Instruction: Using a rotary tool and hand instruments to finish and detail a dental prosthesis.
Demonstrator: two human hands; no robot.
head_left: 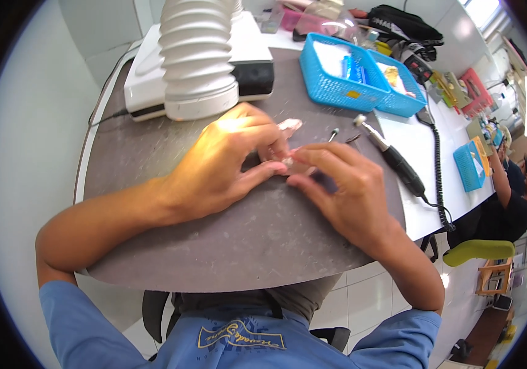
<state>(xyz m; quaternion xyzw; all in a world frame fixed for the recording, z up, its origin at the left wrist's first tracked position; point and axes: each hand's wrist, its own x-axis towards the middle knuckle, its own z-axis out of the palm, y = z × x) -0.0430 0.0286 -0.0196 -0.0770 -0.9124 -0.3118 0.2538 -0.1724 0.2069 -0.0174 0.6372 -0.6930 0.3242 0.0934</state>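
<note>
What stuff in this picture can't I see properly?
All in the head view:
- Small pale piece: too small, and partly covered by the fingers of the left hand and right hand, so its full shape is unclear.
- White ribbed hose: its upper end is cut off by the top edge.
- Co-worker in black: too small near the rim to tell what they're making.

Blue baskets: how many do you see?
3: one basket near the top, another basket at its right, a third basket farther right. More may be hidden.
</note>
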